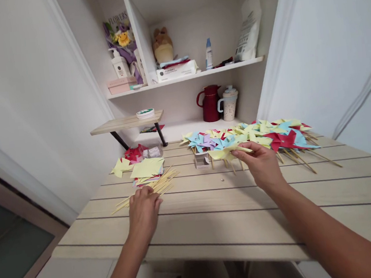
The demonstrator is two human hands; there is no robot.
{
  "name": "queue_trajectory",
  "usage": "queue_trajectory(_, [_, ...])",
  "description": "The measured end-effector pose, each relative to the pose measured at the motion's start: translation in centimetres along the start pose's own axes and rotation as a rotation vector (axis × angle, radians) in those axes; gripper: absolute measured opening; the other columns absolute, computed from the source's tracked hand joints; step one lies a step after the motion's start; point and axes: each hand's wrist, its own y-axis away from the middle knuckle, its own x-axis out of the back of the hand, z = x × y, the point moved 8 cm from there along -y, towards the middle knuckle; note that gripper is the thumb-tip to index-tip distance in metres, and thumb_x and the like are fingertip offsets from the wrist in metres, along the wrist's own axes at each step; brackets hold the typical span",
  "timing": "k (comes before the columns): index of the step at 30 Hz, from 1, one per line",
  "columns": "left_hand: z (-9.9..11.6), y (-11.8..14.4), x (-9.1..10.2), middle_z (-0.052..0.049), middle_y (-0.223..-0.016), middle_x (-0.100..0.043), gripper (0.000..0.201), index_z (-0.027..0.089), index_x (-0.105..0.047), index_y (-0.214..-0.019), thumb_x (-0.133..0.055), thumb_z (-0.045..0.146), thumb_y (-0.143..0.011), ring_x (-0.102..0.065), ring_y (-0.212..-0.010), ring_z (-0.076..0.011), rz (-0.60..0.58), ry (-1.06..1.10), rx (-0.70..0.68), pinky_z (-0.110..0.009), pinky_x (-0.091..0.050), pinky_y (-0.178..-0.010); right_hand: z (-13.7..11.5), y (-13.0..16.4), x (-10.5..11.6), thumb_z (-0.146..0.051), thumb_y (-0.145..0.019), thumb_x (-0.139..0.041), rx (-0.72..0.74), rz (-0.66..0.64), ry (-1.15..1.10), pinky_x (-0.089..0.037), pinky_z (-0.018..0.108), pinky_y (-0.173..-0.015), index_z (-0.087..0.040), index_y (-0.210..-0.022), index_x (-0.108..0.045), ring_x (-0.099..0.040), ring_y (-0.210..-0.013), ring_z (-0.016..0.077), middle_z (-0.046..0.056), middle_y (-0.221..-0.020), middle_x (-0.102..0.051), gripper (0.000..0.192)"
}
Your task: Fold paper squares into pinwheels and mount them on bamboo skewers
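A yellow paper pinwheel is pinched between the thumb and fingers of my right hand, raised in front of the other pinwheels. My left hand rests on a loose bundle of thin wooden sticks, its fingers curled and closed on the sticks' near side. How many sticks the fingers grip is hidden. Behind the sticks lies a stack of coloured paper squares, yellow on top. A small open box sits left of the held pinwheel, and a tiny pale piece lies on the tabletop.
Many finished pinwheels on sticks in several colours cover the back right. Red folded paper, a yellow piece and a clear bag lie near the small riser. Behind stand a red jug and a cup.
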Motion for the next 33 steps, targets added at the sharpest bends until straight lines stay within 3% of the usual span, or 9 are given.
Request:
queue_trajectory(9, [0.7,-0.5,-0.5,-0.008,-0.103,-0.065,0.018,0.021,-0.073,-0.088,-0.055,0.024,-0.091,-0.054,-0.101,-0.026,-0.069,-0.053,0.026,-0.039,-0.037,-0.083,-0.1,0.1,-0.5,-0.042,-0.068,-0.082,-0.016,-0.053,0.029,-0.045,0.03,-0.066,-0.022,-0.084,-0.071,-0.061,-0.073,0.0171,0.001,-0.08,-0.069,0.028])
queue_trajectory(16, [4.8,-1.6,-1.2,-0.014,-0.096,-0.067,0.028,0.015,-0.072,-0.087,-0.044,0.013,-0.091,-0.057,-0.095,-0.0289,-0.135,-0.202,-0.153,-0.043,-0.036,-0.083,0.3,0.5,-1.2,-0.041,-0.065,-0.083,-0.121,-0.045,-0.089,-0.045,0.028,-0.059,-0.022,-0.082,-0.071,-0.059,-0.066,0.0156,0.0,-0.073,-0.069,0.028])
queue_trajectory(22, [7.9,-3.4,-1.1,-0.008,-0.092,-0.07,0.024,0.018,-0.071,-0.081,-0.049,0.019,-0.092,-0.06,-0.094,-0.0251,-0.033,0.034,-0.088,-0.041,-0.036,-0.086,3.1,2.0,-4.0,-0.035,-0.062,-0.086,-0.439,-0.082,-0.489,-0.051,0.029,-0.073,-0.021,-0.081,-0.071,-0.064,-0.076,0.0148,0.001,-0.084,-0.073,0.028])
queue_trajectory(26, [10.4,-4.7,-0.3,-0.006,-0.091,-0.071,0.021,0.02,-0.07,-0.08,-0.053,0.023,-0.092,-0.062,-0.092,-0.0229,0.066,0.184,-0.06,-0.038,-0.036,-0.085,4.2,3.6,-5.9,-0.029,-0.063,-0.087,-0.66,-0.087,-0.718,-0.051,0.028,-0.066,-0.023,-0.082,-0.068,-0.063,-0.075,0.0147,-0.001,-0.084,-0.073,0.028])
queue_trajectory(29, [12.0,-5.5,-0.5,-0.006,-0.093,-0.071,0.019,0.019,-0.069,-0.081,-0.053,0.023,-0.092,-0.062,-0.092,-0.0233,0.085,0.221,-0.075,-0.039,-0.037,-0.085,4.1,4.0,-6.6,-0.029,-0.067,-0.085,-0.702,-0.072,-0.813,-0.051,0.029,-0.066,-0.025,-0.086,-0.066,-0.063,-0.078,0.0156,-0.001,-0.088,-0.073,0.027])
queue_trajectory(33, [12.4,-5.8,-0.9,-0.007,-0.098,-0.07,0.018,0.02,-0.069,-0.091,-0.052,0.025,-0.093,-0.062,-0.096,-0.0242,0.074,0.237,-0.07,-0.038,-0.038,-0.085,4.0,3.4,-6.1,-0.029,-0.069,-0.084,-0.664,-0.03,-0.786,-0.05,0.028,-0.067,-0.026,-0.084,-0.065,-0.063,-0.077,0.0147,-0.003,-0.084,-0.072,0.024])
